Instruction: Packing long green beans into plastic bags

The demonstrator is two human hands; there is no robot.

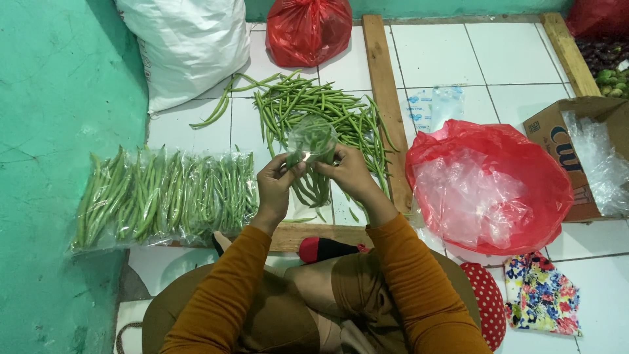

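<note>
**Both hands close on a small clear bag of green beans**

While the person sits cross-legged on the white tiled floor (511, 59), a small clear plastic bag (313, 141) holding a few green beans is held up over the middle of the scene, just nearer than the loose heap; the left hand (274, 183) pinches the bag's left edge with fingers curled shut on the plastic; the right hand (348, 172) grips the right edge in the same way, thumb and fingers closed on it; the two hands sit close together, almost touching, with the bag bunched between them and the beans' lower ends hanging beneath.

Just beyond the bag, a loose pile of green beans (314, 108) lies spread on the tiles, a few strays trailing to the left; to the near left, a row of filled clear packets of beans (164, 196) lies side by side against the green wall (59, 131); a wooden plank (386, 105) runs from far to near just right of the pile.

To the right, a red plastic bag (498, 196) stands open, lined with clear plastic; beyond it sits a cardboard box (563, 141) with more clear plastic spilling out; a white sack (187, 42) and another red bag (308, 29) stand at the far side; a floral cloth (540, 295) lies at the near right.
</note>
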